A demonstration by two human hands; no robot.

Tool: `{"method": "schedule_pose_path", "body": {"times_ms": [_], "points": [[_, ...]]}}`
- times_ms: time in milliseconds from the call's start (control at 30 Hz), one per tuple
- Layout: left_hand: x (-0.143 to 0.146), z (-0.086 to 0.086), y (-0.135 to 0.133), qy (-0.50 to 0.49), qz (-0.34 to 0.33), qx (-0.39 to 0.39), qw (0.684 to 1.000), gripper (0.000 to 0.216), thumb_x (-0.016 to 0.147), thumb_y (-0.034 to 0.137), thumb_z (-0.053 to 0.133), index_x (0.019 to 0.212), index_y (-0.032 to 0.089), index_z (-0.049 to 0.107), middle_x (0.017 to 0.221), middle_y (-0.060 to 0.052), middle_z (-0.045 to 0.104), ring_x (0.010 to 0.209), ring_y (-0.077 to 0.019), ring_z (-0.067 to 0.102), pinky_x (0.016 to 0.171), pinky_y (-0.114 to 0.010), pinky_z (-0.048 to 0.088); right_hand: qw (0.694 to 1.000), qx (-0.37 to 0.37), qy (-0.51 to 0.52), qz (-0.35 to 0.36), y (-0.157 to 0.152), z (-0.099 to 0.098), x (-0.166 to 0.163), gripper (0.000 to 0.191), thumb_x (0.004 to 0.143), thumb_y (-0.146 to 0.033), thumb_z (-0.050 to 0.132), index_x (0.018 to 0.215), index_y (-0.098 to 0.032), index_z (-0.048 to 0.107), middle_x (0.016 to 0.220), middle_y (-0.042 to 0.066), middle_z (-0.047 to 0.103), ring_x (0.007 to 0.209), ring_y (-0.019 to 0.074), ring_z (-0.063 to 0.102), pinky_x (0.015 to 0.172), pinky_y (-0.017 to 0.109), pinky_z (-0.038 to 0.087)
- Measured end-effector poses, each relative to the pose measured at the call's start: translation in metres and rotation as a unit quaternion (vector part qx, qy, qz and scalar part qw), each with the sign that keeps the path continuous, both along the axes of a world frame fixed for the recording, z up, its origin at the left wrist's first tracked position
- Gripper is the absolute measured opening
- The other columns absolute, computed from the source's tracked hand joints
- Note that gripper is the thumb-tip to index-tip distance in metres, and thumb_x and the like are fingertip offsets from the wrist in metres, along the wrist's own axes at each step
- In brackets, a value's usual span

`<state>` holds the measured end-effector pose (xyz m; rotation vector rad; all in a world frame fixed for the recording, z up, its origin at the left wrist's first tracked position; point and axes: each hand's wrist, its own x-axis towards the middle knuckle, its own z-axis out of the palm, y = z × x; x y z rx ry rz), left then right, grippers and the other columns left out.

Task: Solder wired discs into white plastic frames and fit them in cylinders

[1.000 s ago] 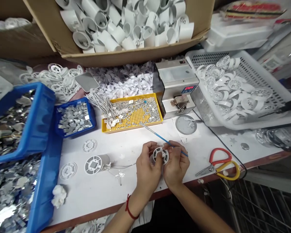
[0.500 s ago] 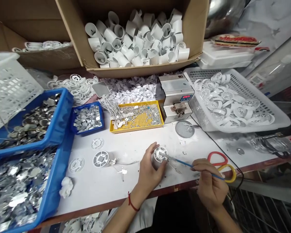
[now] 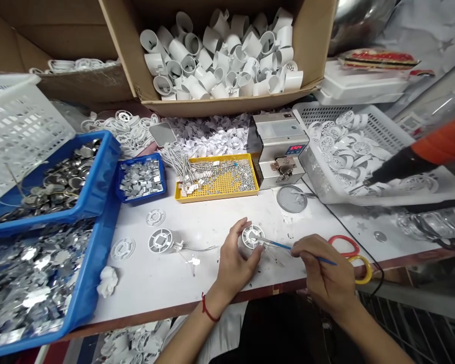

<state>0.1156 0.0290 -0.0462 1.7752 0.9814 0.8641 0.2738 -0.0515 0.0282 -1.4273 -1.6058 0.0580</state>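
Note:
My left hand (image 3: 232,270) is wrapped round a white round plastic housing (image 3: 246,234) with a spoked face, held upright on the table. In my right hand (image 3: 326,275) is a slim brush with a blue handle (image 3: 284,246), gripped like a pen. Its grey tip touches the middle of the housing's face. Thin wires trail from the housing to the right. To the left a similar housing (image 3: 160,240) lies with its wire stretched toward my left hand. Beyond the brush sits a round dish of grey paste (image 3: 291,200).
Scissors (image 3: 360,270) lie right of my right hand. Across the back stand a yellow tray (image 3: 216,188), a metal machine (image 3: 278,141) and a white basket (image 3: 364,202). Blue bins (image 3: 98,202) of metal parts line the left. A black and orange object (image 3: 420,156) juts in at right.
My right hand has shifted slightly left and up along the brush, whose tip stays on the housing. The black and orange object has come into view at right.

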Motion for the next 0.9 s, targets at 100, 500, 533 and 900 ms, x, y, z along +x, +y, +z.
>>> {"method": "schedule_pose_path", "body": {"times_ms": [100, 500, 533, 900], "points": [[-0.001, 0.000, 0.000, 0.004, -0.007, 0.007, 1.000, 0.061, 0.081, 0.026, 0.066, 0.135, 0.021, 0.037, 0.128, -0.012, 0.059, 0.121, -0.0234, 0.057, 0.105, -0.044, 0.046, 0.997, -0.030, -0.067, 0.028, 0.014, 0.015, 0.003, 0.019, 0.093, -0.011, 0.043, 0.080, -0.020, 0.055, 0.066, 0.001, 0.059, 0.060, 0.0137, 0.055, 0.055, 0.026, 0.045], [-0.001, -0.005, 0.001, 0.005, -0.010, 0.023, 1.000, 0.057, 0.083, 0.030, 0.065, 0.134, 0.022, 0.039, 0.129, -0.012, 0.058, 0.121, -0.0240, 0.057, 0.103, -0.044, 0.047, 0.983, -0.073, -0.155, 0.060, 0.018, 0.027, 0.010, 0.016, 0.095, -0.016, 0.045, 0.081, -0.019, 0.053, 0.064, 0.000, 0.054, 0.059, 0.0131, 0.049, 0.054, 0.025, 0.040], [-0.001, -0.005, 0.001, 0.005, -0.010, 0.025, 1.000, 0.057, 0.084, 0.029, 0.065, 0.133, 0.022, 0.039, 0.130, -0.012, 0.058, 0.121, -0.0239, 0.057, 0.103, -0.044, 0.047, 0.984, -0.067, -0.151, 0.063, 0.017, 0.027, 0.010, 0.015, 0.095, -0.015, 0.045, 0.082, -0.019, 0.053, 0.064, 0.000, 0.055, 0.059, 0.0131, 0.049, 0.054, 0.025, 0.041], [-0.002, -0.008, 0.000, 0.008, -0.009, 0.036, 0.999, 0.056, 0.083, 0.028, 0.066, 0.132, 0.022, 0.040, 0.129, -0.012, 0.058, 0.120, -0.0249, 0.058, 0.102, -0.045, 0.049, 0.996, 0.000, -0.067, 0.052, 0.000, 0.003, 0.016, 0.019, 0.088, -0.003, 0.044, 0.090, -0.018, 0.054, 0.070, 0.003, 0.059, 0.066, 0.0150, 0.057, 0.056, 0.027, 0.048]]}}
